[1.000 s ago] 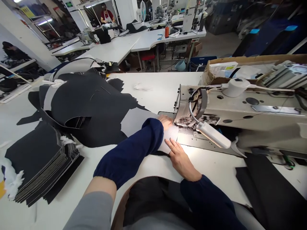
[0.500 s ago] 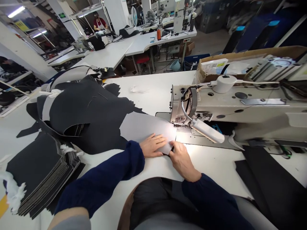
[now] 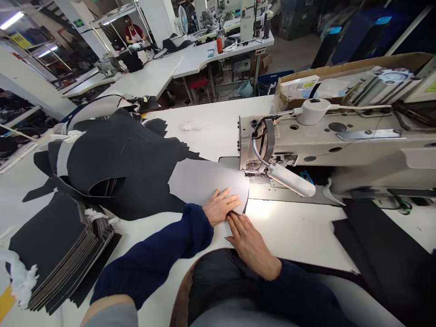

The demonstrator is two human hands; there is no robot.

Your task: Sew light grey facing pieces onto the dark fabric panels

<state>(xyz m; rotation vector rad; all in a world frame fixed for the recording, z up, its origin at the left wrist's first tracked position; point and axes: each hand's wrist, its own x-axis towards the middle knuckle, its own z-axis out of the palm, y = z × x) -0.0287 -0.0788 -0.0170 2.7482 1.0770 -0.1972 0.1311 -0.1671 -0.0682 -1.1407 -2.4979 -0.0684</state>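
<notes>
A light grey fabric panel (image 3: 200, 181) lies on the white table, its right edge at the needle area of a sewing machine (image 3: 289, 136). A thin dark edge shows along its lower right side. Flat on the panel, fingers stretched out, rests my left hand (image 3: 220, 206). My right hand (image 3: 250, 243) is open just in front, its fingertips touching the panel's near edge close to the left fingers and its thumb apart. Beneath the panel's left part spreads a large pile of dark fabric pieces (image 3: 150, 168). A lit lamp (image 3: 293, 179) shines on the sewing spot.
A tied stack of dark cut pieces (image 3: 57, 245) stands at the left. Dark panels (image 3: 378, 245) lie at the right. Behind the machine is a cardboard box (image 3: 282, 97) with assorted items. Farther back, a person (image 3: 134, 34) works at another table.
My right hand has let go of the panel's corner, moved left and nearer to me, and flattened out. My left hand has shifted slightly right. The view has tilted slightly.
</notes>
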